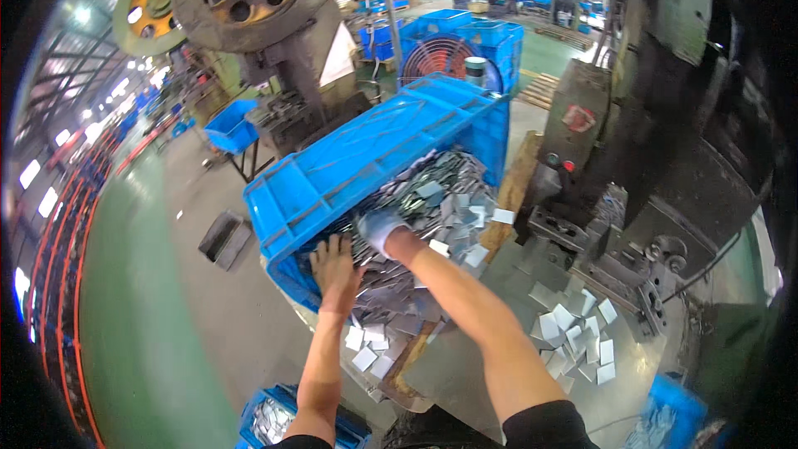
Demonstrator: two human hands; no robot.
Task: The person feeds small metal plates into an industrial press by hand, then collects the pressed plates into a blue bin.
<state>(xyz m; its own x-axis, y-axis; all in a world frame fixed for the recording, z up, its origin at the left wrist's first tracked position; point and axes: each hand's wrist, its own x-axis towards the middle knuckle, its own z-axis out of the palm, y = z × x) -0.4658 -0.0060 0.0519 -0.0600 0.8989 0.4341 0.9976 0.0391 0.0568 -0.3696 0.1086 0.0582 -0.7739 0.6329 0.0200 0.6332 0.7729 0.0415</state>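
Note:
A large blue plastic crate (pixel 366 150) lies tipped on its side on the bench, its mouth toward me. Flat metal pieces (pixel 432 191) fill it and spill out of the mouth. My left hand (pixel 334 270), bare, rests at the crate's left end against the pieces, fingers stretched and apart. Deeper in the mouth is my right hand (pixel 381 229), in a light glove, reaching into the heap. Its fingers are blurred and partly hidden, so a grip does not show. A few loose plates (pixel 370 349) lie on the bench by my left forearm.
Right of the crate stands a dark press machine (pixel 573 133) with a red button. Before it lies a scattered pile of small metal plates (pixel 578 333). A wooden board (pixel 511 191) runs beside the crate. Smaller blue bins (pixel 278 416) (pixel 665 416) stand low at both sides.

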